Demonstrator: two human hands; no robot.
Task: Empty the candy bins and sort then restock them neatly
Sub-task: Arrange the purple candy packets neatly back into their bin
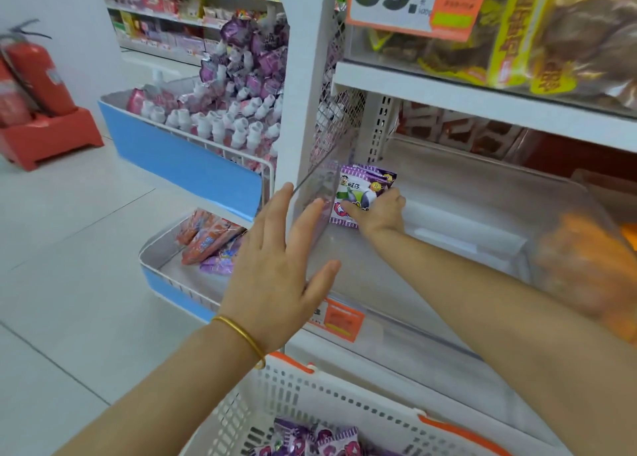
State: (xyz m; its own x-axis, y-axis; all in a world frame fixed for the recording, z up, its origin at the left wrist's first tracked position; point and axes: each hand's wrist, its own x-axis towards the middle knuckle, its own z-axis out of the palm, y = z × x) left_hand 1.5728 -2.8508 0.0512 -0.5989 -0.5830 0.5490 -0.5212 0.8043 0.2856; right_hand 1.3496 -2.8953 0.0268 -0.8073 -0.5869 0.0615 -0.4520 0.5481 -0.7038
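Right hand (381, 210) pinches the purple candy packets (365, 186) upright in the clear bin's (431, 248) back-left corner; left hand (275, 266) flat, fingers spread, against its side wall; let go carelessly and the unpropped stack likely flops forward; more packets sit in the white basket (310, 397).

Clear bin (448, 248) open in front; divider (320, 183) seemingly walls its left side.

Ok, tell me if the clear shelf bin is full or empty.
Nearly empty: the clear bin holds only a few purple packets, gripped by the right hand at its far left.
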